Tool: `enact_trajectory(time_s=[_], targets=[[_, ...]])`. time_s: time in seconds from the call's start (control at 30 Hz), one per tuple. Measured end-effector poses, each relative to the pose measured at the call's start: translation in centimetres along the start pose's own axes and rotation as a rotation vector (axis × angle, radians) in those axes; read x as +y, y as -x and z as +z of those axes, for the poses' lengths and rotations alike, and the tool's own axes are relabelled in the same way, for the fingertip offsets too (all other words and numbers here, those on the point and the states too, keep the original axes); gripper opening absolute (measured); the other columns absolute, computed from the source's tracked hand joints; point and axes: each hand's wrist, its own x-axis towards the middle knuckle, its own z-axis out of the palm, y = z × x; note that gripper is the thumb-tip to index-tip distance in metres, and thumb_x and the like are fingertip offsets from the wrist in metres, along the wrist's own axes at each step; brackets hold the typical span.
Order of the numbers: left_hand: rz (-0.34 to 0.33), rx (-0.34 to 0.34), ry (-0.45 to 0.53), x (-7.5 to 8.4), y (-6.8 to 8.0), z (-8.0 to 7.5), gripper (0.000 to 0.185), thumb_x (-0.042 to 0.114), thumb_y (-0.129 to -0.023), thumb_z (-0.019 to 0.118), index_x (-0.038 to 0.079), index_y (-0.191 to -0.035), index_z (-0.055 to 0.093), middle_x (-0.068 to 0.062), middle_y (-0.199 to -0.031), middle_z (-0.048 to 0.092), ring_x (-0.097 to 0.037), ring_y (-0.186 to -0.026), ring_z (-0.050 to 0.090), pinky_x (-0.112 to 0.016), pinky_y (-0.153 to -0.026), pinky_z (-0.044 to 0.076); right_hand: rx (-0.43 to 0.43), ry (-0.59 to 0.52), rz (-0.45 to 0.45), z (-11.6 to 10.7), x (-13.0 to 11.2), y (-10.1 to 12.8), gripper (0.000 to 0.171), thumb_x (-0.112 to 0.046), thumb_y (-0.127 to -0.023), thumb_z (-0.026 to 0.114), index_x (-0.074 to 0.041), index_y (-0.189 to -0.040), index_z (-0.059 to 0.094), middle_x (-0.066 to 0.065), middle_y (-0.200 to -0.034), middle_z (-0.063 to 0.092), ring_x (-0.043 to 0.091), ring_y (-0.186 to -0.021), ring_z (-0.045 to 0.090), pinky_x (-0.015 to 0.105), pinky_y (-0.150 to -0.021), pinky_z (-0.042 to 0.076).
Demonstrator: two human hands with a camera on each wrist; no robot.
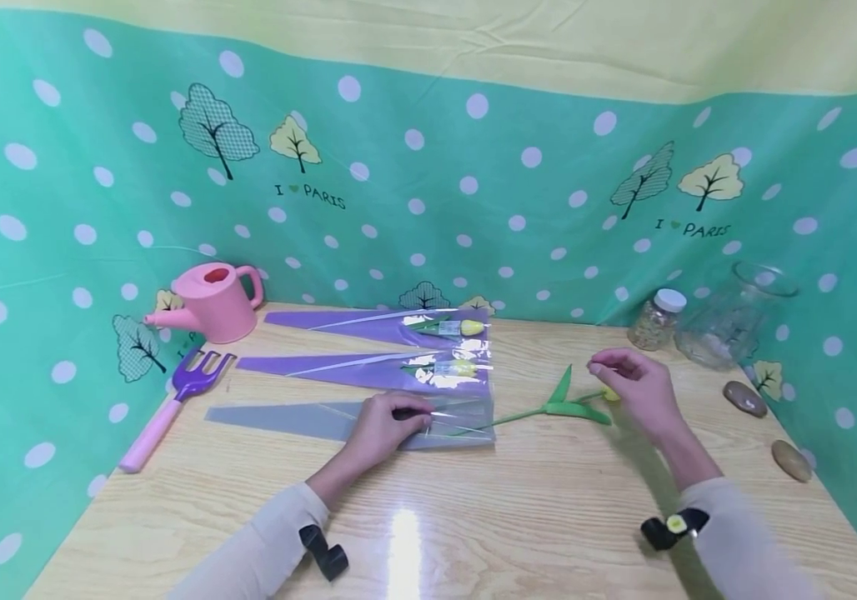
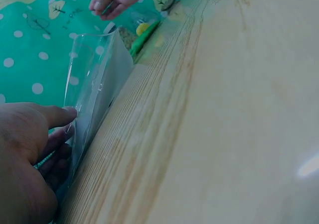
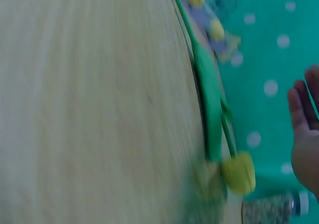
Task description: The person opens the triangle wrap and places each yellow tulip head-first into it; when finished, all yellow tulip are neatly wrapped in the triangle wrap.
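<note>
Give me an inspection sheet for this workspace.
Surface: wooden table, with glare at the near edge.
Job's things: grey sleeve; yellow tulip, its stem end in the sleeve mouth.
Clutter: two purple sleeved tulips, pink watering can, fork, jar, glass vase, two stones.
Grips: left hand pinches the sleeve; right hand at the tulip's bloom, contact unclear.
Cables: nothing seen.
Surroundings: green dotted backdrop.
</note>
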Motion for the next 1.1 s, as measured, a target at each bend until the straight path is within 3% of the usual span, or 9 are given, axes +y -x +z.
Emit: enact_trajectory(time_s=[0.1,0.23,0.43,0.57,0.87,1.0,1.1], targets=[[-0.013,-0.007,-0.003,0.0,0.1,-0.1,0.017,0.018,-0.087,0.084,0.025,-0.103,0.082,0.006,-0.111,0.079,-0.019,-0.116,0.070,-0.045,-0.108,0.053,-0.101,0.148,-0.024,-2.1,1.0,-1.0,0.036,-0.027,-0.099,0.071,-0.001,-0.123,0.067,-0.023,-0.104,0.071,-0.005,-0.097,0.067,0.014,-0.081,0.057],[-0.021,-0.013,-0.004,0.0,-0.1,-0.1,0.017,0.019,-0.087,0.084,0.025,-0.103,0.082,0.006,-0.112,0.079,-0.018,-0.117,0.070,-0.044,-0.109,0.052,-0.176,0.224,-0.022,-3.8,2.0,-1.9,0.038,-0.030,-0.100,0.069,-0.002,-0.126,0.066,-0.021,-0.112,0.070,-0.009,-0.103,0.063,0.010,-0.085,0.054],[-0.033,-0.004,0.004,0.0,0.0,0.0,0.017,0.018,-0.086,0.084,0.025,-0.102,0.083,0.006,-0.112,0.079,-0.018,-0.116,0.070,-0.044,-0.109,0.052,-0.266,0.330,-0.021,-4.6,3.1,-2.6,0.036,-0.028,-0.101,0.068,-0.003,-0.128,0.067,0.011,-0.135,0.066,-0.019,-0.112,0.051,0.003,-0.089,0.045],[-0.033,-0.006,0.008,0.0,0.0,0.0,0.017,0.018,-0.087,0.084,0.025,-0.102,0.083,0.006,-0.111,0.079,-0.018,-0.116,0.070,-0.044,-0.109,0.052,-0.355,0.384,0.013,-5.0,4.0,-3.0,0.035,-0.027,-0.100,0.070,-0.007,-0.129,0.068,0.016,-0.141,0.062,-0.018,-0.116,0.046,0.007,-0.090,0.046],[-0.010,-0.003,0.002,0.0,0.1,-0.1,0.016,0.018,-0.087,0.083,0.024,-0.103,0.082,0.005,-0.112,0.079,-0.020,-0.115,0.071,-0.044,-0.107,0.054,-0.431,0.459,-0.020,-4.2,5.2,-3.4,0.024,-0.019,-0.097,0.073,-0.011,-0.120,0.074,0.014,-0.124,0.073,0.013,-0.111,0.062,0.019,-0.087,0.052],[0.005,-0.004,-0.008,-0.1,0.1,-0.1,0.016,0.019,-0.088,0.083,0.024,-0.103,0.082,0.004,-0.112,0.079,-0.020,-0.114,0.071,-0.044,-0.106,0.054,-0.421,0.523,-0.059,-3.5,5.3,-3.2,0.018,-0.020,-0.094,0.076,-0.016,-0.111,0.077,0.007,-0.116,0.075,0.022,-0.114,0.063,0.036,-0.100,0.049],[-0.003,-0.005,0.001,-0.1,0.0,-0.1,0.016,0.018,-0.087,0.083,0.023,-0.103,0.082,0.004,-0.112,0.079,-0.021,-0.115,0.070,-0.044,-0.107,0.053,-0.409,0.559,-0.112,-3.0,5.1,-3.0,0.012,-0.016,-0.093,0.077,-0.018,-0.104,0.079,0.004,-0.109,0.076,0.027,-0.113,0.063,0.050,-0.103,0.047]])
